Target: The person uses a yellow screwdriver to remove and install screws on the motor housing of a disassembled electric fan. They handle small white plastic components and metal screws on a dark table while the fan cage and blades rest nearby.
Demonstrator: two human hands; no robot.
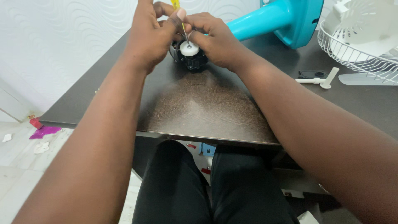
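Holding a small black motor block (191,59) between both hands at the far middle of the dark wooden tabletop (199,112), we keep it resting on the surface with its round white cap (189,48) turned up and toward us. Our left hand (150,35) is curled narrow around a thin screwdriver (183,25) with a yellow handle, thumb and forefinger pinching the shaft; its long axis runs steeply from far and high down to near and low, and the metal tip meets the centre of the white cap. Our right hand (217,39) is closed around the far and right side of the motor block, steadying it against the tabletop. We see no packages, labels or signs that we can make out on the tabletop. Just beyond our right hand a turquoise fan stand (282,18) lies tilted, its neck pointing left toward our hands and its wider base to the far right. At the far right edge sits a white wire fan grille (360,45), with a pale blade beneath it. Near the grille, well apart from our hands, a small white T-shaped peg (319,80) lies flat, pointing left to right, beside a small flat black piece (311,74). On the floor to the near left lie a pink scrap (44,132) and white paper bits (41,147).
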